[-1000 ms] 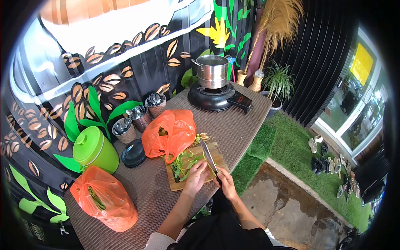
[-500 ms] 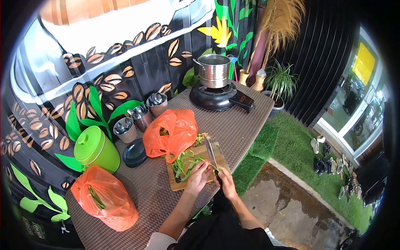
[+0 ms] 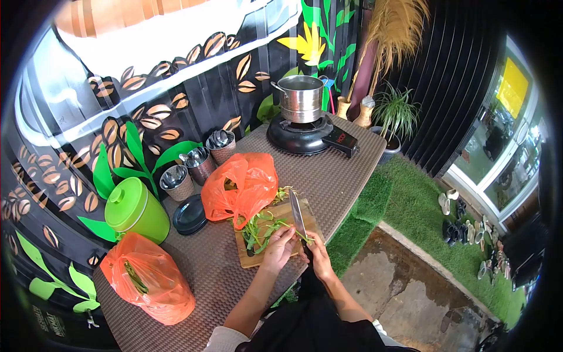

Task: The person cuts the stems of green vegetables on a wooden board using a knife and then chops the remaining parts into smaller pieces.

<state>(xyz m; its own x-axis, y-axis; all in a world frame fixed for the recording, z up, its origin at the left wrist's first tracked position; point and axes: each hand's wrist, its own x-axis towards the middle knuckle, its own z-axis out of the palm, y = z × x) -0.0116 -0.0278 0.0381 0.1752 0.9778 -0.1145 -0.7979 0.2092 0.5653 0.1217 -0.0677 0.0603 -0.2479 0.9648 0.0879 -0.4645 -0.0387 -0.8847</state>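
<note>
Above the near edge of the wooden cutting board (image 3: 250,260), my right hand (image 3: 318,257) grips a knife (image 3: 298,214) by its black handle, blade pointing up and away. My left hand (image 3: 280,249) is closed in a pinch on a thin green vegetable stem (image 3: 300,234), which runs across to my right fingers beside the blade. Cut leafy greens (image 3: 255,230) lie on the board, left of my hands. An orange plastic bag (image 3: 246,185) rests against the board's far left side, partly covering it. Stem ends with roots (image 3: 284,195) show beside the bag.
A steel pot (image 3: 301,100) stands on a black portable stove (image 3: 298,138) at the table's far end. Along the wall are cups of cutlery (image 3: 198,165), dark plates (image 3: 190,215) and a green lidded container (image 3: 136,210). Another orange bag (image 3: 149,281) sits at the near left.
The knife has turned slightly, showing more of its blade face. Both hands stay almost in place, holding the stem and the knife.
</note>
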